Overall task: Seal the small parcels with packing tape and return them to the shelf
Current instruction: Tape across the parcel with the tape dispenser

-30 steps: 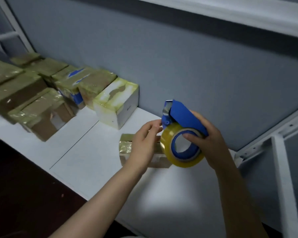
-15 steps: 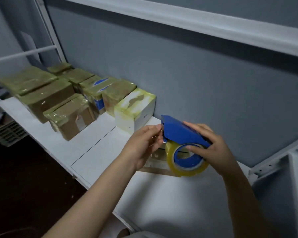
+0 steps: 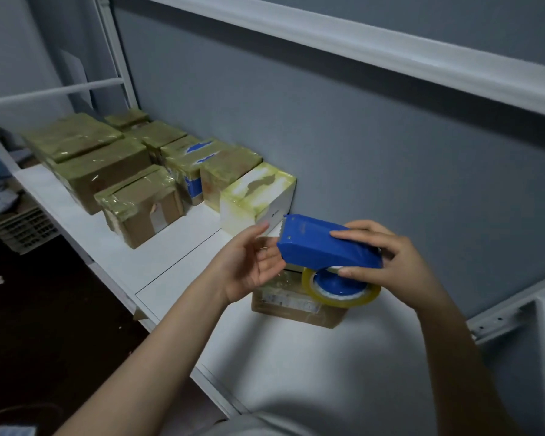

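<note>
Nearest the camera, above and in front of the brown parcel (image 3: 296, 305), two bare forearms reached in. The left hand (image 3: 252, 262) hovered over the parcel's left end, fingers straight and loosely spread, palm turned toward the blue tape dispenser (image 3: 324, 243); whether it touched tape could not be told. The right hand (image 3: 390, 262) gripped the dispenser directly above the parcel, fingers curled over its top and thumb under its side, with the yellowish tape roll (image 3: 340, 294) low over the parcel's top. The parcel itself lay flat on the white shelf (image 3: 296, 357). Beyond the parcel to the left stood a white box (image 3: 258, 196), and farther left a cluster of taped parcels (image 3: 123, 171). Behind the parcel rose the grey wall (image 3: 359, 136).
</note>
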